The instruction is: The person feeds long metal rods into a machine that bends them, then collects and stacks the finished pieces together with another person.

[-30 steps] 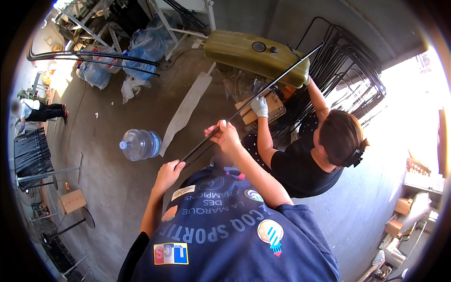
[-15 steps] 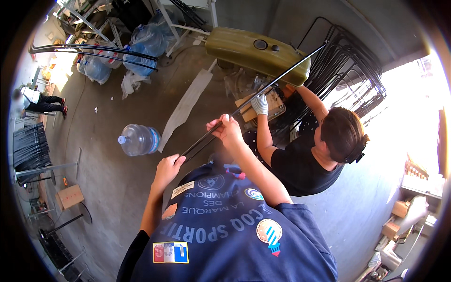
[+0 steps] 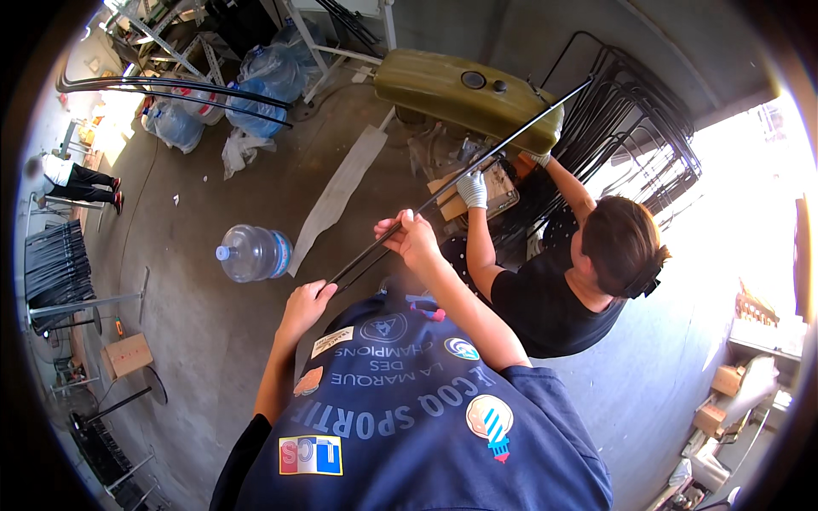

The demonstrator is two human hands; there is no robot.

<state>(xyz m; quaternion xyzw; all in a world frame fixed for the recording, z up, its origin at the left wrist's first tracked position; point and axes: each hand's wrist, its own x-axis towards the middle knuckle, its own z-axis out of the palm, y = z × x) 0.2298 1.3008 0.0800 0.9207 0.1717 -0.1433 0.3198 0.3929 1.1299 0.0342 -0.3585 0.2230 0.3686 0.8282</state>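
Observation:
A long, thin black metal rod (image 3: 528,128) runs slanting from my waist toward the far right, with a second thin dark bar beside its near part. My left hand (image 3: 308,308) is closed around its near end, in front of my dark blue shirt. Farther along, my right hand (image 3: 411,240) grips it with bent fingers. A co-worker in black crouches at the right; one striped-gloved hand (image 3: 471,189) is close to the rod, by a small machine with a wooden board (image 3: 497,189). Whether that glove touches the rod I cannot tell.
An olive-green tank (image 3: 460,89) lies behind the machine. Several bent black tube frames (image 3: 639,128) lean at the right. A large water bottle (image 3: 254,253) and a grey strip (image 3: 341,192) lie on the floor. More black tubes (image 3: 170,83) jut in at upper left. Another person stands far left.
The co-worker's farther hand has shifted slightly, and its glove now shows under the tank's end. My hands and the rod stay nearly still.

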